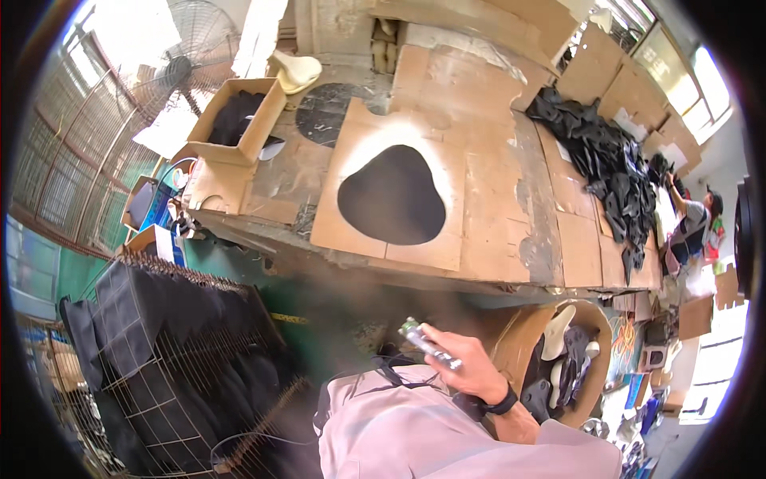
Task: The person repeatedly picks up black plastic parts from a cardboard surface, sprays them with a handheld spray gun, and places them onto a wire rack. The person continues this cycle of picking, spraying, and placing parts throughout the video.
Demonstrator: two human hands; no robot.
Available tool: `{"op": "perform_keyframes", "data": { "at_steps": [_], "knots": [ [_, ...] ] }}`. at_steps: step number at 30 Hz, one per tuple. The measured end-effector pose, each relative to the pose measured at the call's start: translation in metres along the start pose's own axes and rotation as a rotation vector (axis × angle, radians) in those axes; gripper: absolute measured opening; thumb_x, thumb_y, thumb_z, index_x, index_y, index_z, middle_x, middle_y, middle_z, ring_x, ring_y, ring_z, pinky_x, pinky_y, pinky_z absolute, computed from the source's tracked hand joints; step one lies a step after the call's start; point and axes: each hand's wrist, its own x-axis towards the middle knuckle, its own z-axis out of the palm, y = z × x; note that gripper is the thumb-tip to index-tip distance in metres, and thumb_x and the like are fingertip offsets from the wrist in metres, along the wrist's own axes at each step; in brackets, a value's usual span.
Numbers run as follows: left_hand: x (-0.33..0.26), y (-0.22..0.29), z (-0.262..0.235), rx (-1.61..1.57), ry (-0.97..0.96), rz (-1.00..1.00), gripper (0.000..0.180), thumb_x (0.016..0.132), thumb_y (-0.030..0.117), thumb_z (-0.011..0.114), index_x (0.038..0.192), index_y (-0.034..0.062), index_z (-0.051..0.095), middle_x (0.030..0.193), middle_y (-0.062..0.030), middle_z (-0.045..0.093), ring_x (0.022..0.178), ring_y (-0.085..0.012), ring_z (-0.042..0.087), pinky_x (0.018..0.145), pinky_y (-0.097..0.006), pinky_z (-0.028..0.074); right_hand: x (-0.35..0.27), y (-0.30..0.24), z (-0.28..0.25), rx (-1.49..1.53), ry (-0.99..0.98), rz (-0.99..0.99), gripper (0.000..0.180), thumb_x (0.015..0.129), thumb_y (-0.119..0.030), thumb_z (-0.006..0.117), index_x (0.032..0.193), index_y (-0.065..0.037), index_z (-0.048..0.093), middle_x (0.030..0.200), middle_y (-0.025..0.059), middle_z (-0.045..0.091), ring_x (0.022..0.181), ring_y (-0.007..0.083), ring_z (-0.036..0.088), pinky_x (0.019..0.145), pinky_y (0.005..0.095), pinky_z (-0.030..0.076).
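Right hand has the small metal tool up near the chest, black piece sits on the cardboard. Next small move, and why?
Probably bring the right hand forward toward the black rounded piece on the cardboard sheet. The small silvery metal tool is held well short of the cardboard-covered bench, and nothing touches the piece. The left hand is not visible.

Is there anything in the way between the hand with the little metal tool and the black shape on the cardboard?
Nothing visible blocks it. The right hand holds a small metal tool just below the table edge. Between the tool and the black piece lie only that edge and bare cardboard sheet. The left hand is not in view.
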Motion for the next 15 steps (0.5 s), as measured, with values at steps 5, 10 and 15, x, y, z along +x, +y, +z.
{"op": "perform_keyframes", "data": {
  "at_steps": [5,10,15],
  "knots": [
    [0.02,0.243,0.042,-0.96,-0.492,-0.205,0.032,0.102,0.005,0.053,0.129,-0.0113,0.055,0.122,-0.0238,0.063,0.113,-0.0314,0.062,0.096,-0.042,0.055,-0.024,0.014,-0.043,0.002,0.233,0.091,0.053,0.082,-0.002,0.073,0.133,0.003,0.058,0.109,0.0224,0.069,0.09,0.0339,0.07,0.082,0.0355,0.054],
    [-0.074,0.334,0.129,-1.137,-1.319,-0.364,0.034,0.096,0.005,0.059,0.128,-0.0072,0.058,0.112,-0.0157,0.068,0.102,-0.0213,0.065,0.091,-0.032,0.051,-0.046,0.028,-0.083,-0.001,0.358,0.229,0.058,0.08,0.004,0.073,0.135,0.0,0.057,0.104,0.0212,0.07,0.091,0.0349,0.07,0.08,0.0359,0.054],
    [-0.206,0.295,0.237,-0.919,-1.549,-0.252,0.038,0.093,0.011,0.066,0.128,-0.0018,0.059,0.104,-0.0089,0.07,0.088,-0.0137,0.065,0.077,-0.026,0.052,-0.035,0.045,-0.103,-0.031,0.534,0.167,0.055,0.081,0.005,0.071,0.134,-0.001,0.058,0.098,0.0185,0.07,0.084,0.0305,0.07,0.076,0.0332,0.054]
  ]
}}
